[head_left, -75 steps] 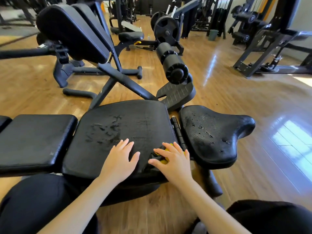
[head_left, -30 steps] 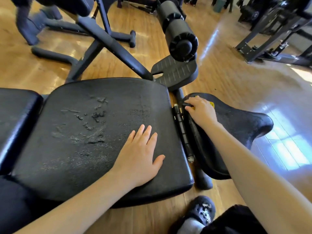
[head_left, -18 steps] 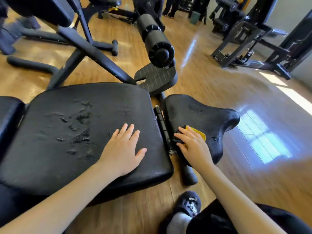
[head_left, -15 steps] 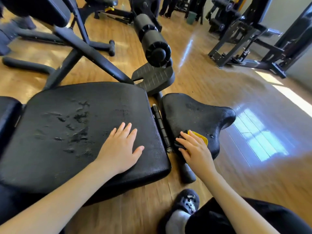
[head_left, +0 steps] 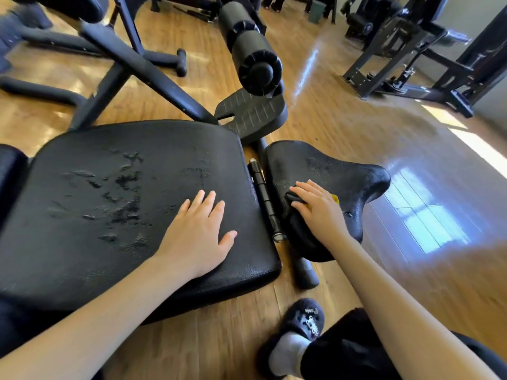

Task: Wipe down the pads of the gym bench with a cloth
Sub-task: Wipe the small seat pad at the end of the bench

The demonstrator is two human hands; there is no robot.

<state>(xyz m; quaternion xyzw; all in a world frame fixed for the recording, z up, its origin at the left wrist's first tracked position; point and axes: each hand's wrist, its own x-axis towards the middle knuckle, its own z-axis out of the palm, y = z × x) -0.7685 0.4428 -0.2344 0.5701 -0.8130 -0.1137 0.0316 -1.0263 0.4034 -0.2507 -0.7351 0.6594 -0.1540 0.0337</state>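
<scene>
The right hand (head_left: 318, 208) lies palm down on the cloth (head_left: 295, 199), fingers spread and only slightly bent, pressing it flat against the seat pad (head_left: 343, 174). The cloth is mostly hidden under the hand: a dark fold shows by the fingertips on the side toward the hinge (head_left: 264, 197), and a yellow edge peeks out on the far side of the hand. It sits on the near, hinge-side part of the seat pad, whose surface shows wet speckles farther up.

The left hand (head_left: 199, 233) is released, resting flat with straight fingers on the near right part of the back pad (head_left: 109, 215), holding nothing. Wet, patchy marks cover the middle of that pad, to the left of the hand.

The hinge runs between the two pads. Beyond them a foam roller (head_left: 251, 48) stands above a ribbed footplate (head_left: 251, 111). The bench rests on a wooden floor (head_left: 343, 119). A dark slipper (head_left: 304, 318) with a grey sock is near the bottom edge.
</scene>
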